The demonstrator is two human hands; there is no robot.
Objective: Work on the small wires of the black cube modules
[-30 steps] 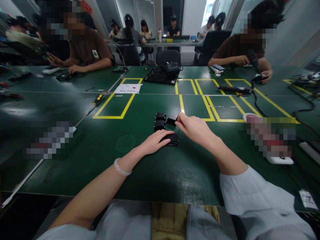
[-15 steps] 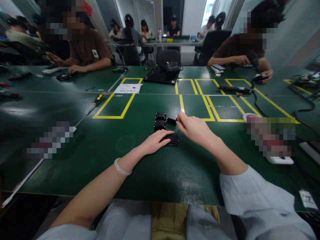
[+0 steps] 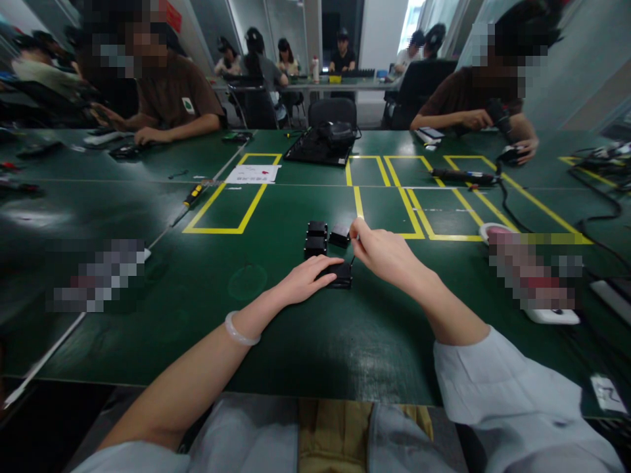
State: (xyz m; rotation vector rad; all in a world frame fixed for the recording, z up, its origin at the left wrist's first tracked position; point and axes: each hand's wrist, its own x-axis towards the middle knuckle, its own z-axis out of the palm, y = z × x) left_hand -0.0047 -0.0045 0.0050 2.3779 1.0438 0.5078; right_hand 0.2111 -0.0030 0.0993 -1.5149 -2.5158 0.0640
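My left hand [image 3: 308,279] lies over a small black box [image 3: 342,273] on the green table, holding it between the thumb at the near side and the stretched fingers on top. Pinched in my right hand [image 3: 377,249] is a thin dark rod-shaped tool [image 3: 353,259]. Its lower end reaches down to the right edge of that box; the fingers hide its upper part. Just beyond my left hand, two black blocks [image 3: 316,236] stand in line. Another block [image 3: 340,234] with a greyish top sits beside them, close to my right fingertips.
A yellow-and-black screwdriver [image 3: 194,195] and a paper sheet [image 3: 253,174] lie at the left. A black flat panel [image 3: 318,150] is farther back. At the right are a white-ended blurred object [image 3: 552,315] and black cables [image 3: 604,203]. Two people sit across the table [image 3: 276,341].
My right hand has shifted very slightly to the right with the thin tool. My left hand and the black box keep their place.
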